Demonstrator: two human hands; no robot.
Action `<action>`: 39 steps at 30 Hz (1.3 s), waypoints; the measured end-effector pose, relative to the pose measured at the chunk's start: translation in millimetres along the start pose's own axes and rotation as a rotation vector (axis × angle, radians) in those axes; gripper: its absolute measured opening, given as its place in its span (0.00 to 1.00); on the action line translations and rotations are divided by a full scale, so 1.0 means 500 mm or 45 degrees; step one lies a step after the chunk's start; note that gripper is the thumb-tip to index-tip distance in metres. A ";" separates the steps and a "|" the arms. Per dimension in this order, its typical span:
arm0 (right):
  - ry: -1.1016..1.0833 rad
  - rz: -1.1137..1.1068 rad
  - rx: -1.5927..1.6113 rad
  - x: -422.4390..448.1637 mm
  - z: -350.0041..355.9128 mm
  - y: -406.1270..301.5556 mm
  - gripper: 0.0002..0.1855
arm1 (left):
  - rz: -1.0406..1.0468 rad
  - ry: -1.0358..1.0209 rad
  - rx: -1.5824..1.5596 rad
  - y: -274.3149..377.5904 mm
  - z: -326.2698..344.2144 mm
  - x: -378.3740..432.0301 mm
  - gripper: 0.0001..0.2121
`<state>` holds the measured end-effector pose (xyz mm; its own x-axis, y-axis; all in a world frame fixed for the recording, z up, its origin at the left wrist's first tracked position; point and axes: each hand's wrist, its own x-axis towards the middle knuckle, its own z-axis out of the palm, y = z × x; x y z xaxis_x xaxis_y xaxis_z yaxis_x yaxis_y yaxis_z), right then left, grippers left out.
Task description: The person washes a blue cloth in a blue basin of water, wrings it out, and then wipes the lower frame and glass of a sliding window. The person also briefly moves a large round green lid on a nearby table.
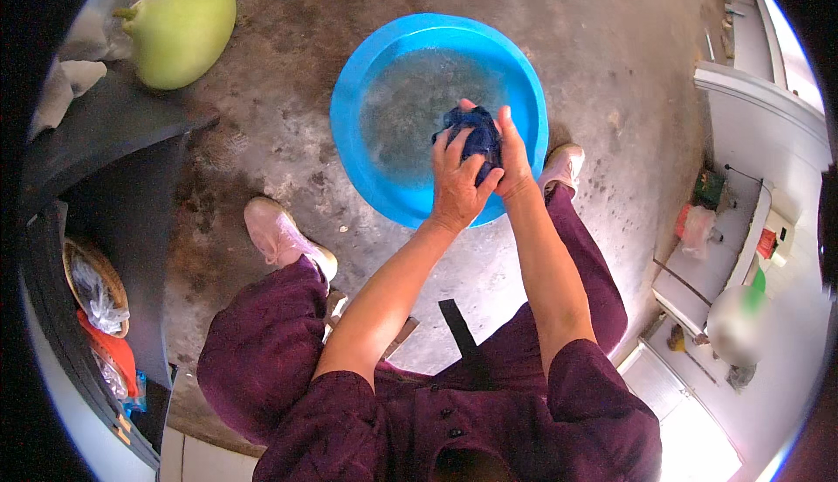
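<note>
A bunched dark blue wet-looking cloth (481, 131) is squeezed between my two hands over the right part of a blue plastic basin (360, 174). My left hand (456, 177) presses on its near left side with the fingers spread over the fabric. Against the right side of the bundle rests my right hand (516, 154), its fingers partly hidden behind the cloth. Greyish, cloudy water (406, 115) fills the bottom of the basin, which stands on the floor between my feet.
On the concrete floor (288, 122) at upper left lies a pale green gourd (186, 30) beside clear plastic. A dark table (118, 135) holds a woven basket (98, 285) and a red container (111, 354) at left. White shelving (707, 279) with assorted items lines the right wall.
</note>
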<state>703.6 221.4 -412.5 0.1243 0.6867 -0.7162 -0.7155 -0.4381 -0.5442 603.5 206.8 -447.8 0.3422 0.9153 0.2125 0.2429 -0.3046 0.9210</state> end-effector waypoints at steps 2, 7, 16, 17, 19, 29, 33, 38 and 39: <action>-0.040 0.054 -0.059 0.005 0.000 0.000 0.33 | 0.063 0.030 0.091 0.000 0.002 0.011 0.11; 0.100 -0.174 -0.715 0.033 0.003 0.015 0.17 | 0.040 0.089 0.152 -0.015 -0.009 0.031 0.10; 0.564 -0.055 -0.649 0.081 -0.013 0.063 0.25 | -1.005 0.224 -0.550 -0.074 0.004 0.034 0.16; 0.524 -0.035 -0.524 0.096 -0.056 0.072 0.27 | -1.299 0.342 -0.873 -0.085 -0.004 0.035 0.18; 0.621 -0.071 -0.509 0.068 -0.059 0.055 0.23 | -1.424 0.536 -1.558 -0.149 -0.017 0.028 0.24; 0.386 -0.503 -1.631 -0.123 -0.006 -0.090 0.17 | -1.451 -0.145 -0.622 -0.015 -0.100 0.080 0.33; 0.009 -0.916 -1.609 -0.193 0.065 -0.156 0.23 | -0.679 -0.442 -0.330 0.001 -0.143 0.135 0.25; -0.247 -0.807 -1.537 -0.288 0.151 -0.244 0.32 | 0.107 -0.804 -0.164 0.202 -0.245 0.216 0.24; -0.263 -0.855 -1.515 -0.302 0.160 -0.251 0.32 | 0.036 -0.867 -0.235 0.241 -0.256 0.226 0.24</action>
<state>719.8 219.1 -201.1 0.0302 0.9882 -0.1504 0.4658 -0.1470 -0.8726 555.2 307.2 -271.2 0.8526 0.5210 0.0411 0.0885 -0.2213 0.9712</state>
